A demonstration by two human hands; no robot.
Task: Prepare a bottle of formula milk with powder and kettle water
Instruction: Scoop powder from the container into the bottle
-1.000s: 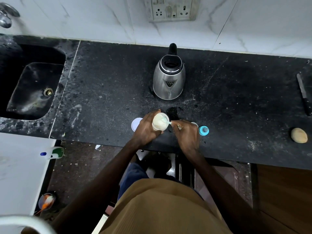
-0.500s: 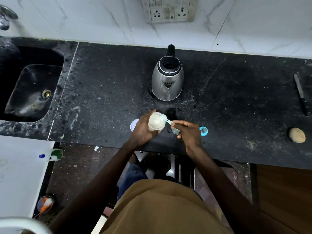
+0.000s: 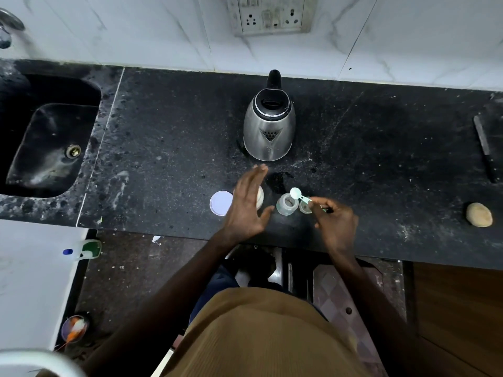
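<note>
On the black stone countertop (image 3: pixel 168 159), near its front edge, the formula-making stage, seen from the head camera. The steel electric kettle (image 3: pixel 269 129) stands upright behind the work area, lid open, untouched and well apart from both hands.

The left hand (image 3: pixel 246 205), which a second ago was wrapped round the raised powder jar (image 3: pixel 260 198), now has its fingers straight and spread and grips nothing. It lies over the jar, which is back down on the counter; whether the palm still touches it cannot be told.

The right hand (image 3: pixel 336 223) pinches the handle of the pale green measuring scoop (image 3: pixel 295 192), as it did while the scoop was at the jar's mouth.

The jar's white lid (image 3: pixel 221 203) lies flat just beside the jar, on its left.

The clear feeding bottle (image 3: pixel 286 204), open-mouthed, stands upright between the jar and the right hand.

The scoop's bowl has crossed from the jar to the bottle's far rim. Whether it is loaded cannot be told.

Judgement: scooping has ended and tipping powder into the bottle is the step in hand. Kettle water is not yet added.
</note>
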